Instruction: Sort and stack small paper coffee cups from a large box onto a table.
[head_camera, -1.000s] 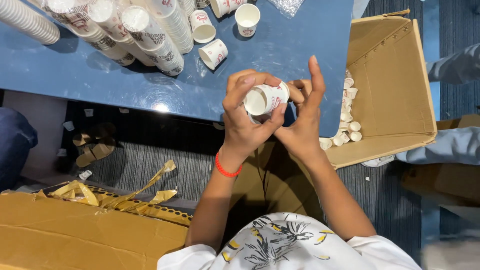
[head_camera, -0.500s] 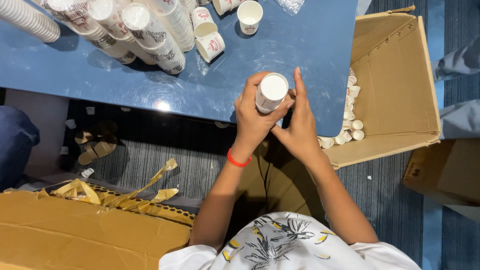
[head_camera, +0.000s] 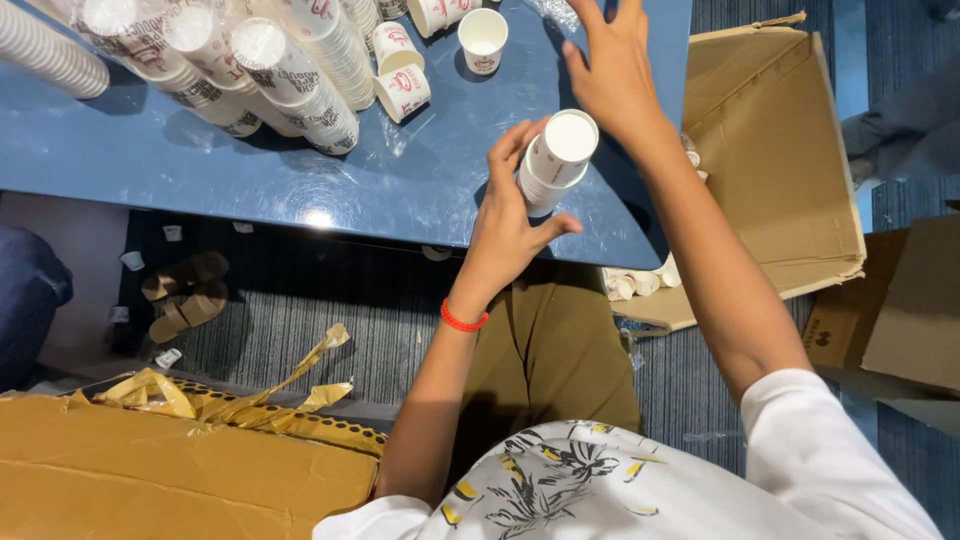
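My left hand (head_camera: 507, 218), with a red band at the wrist, grips a short stack of white paper cups (head_camera: 556, 160) over the near edge of the blue table (head_camera: 410, 185). The stack's closed bottom faces the camera. My right hand (head_camera: 612, 65) reaches forward over the table with fingers spread, holding nothing. It is nearest a single upright paper cup (head_camera: 483, 38) and a crumpled clear plastic wrap (head_camera: 552, 12) at the far edge.
Long stacks of printed paper cups (head_camera: 270, 70) lie on the table's left, with a loose cup on its side (head_camera: 403, 92). An open cardboard box (head_camera: 780, 170) with small cups inside (head_camera: 640, 283) stands right. Flattened cardboard (head_camera: 170, 470) lies left, sandals (head_camera: 185, 295) on the floor.
My right hand has let go of the cup stack and moved forward over the table. My left hand keeps the stack, now lower and nearer the table.
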